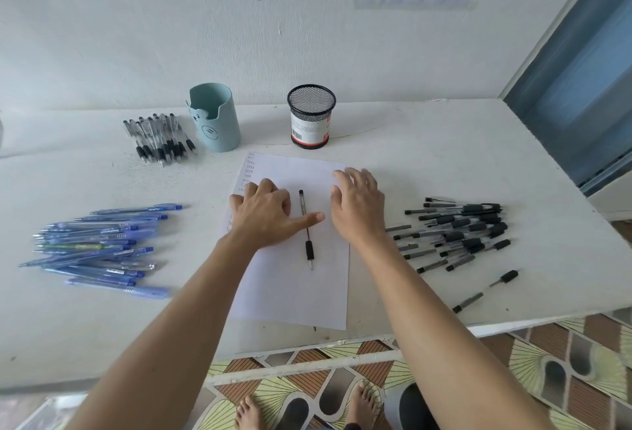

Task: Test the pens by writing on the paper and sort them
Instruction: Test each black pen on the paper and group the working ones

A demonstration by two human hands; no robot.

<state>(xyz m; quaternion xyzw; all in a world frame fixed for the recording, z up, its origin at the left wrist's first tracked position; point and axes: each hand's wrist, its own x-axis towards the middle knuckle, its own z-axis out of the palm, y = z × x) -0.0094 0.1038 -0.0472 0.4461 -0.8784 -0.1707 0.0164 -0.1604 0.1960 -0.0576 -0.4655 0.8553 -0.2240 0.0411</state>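
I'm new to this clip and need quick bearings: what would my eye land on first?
The left hand and right hand reach onto a white paper in the middle, with a lone black pen lying on it between them. A pile of blue pens spreads to the left, a pile of black pens to the right.

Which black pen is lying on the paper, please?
The single pen under the left hand's thumb; all other black pens lie off the paper.
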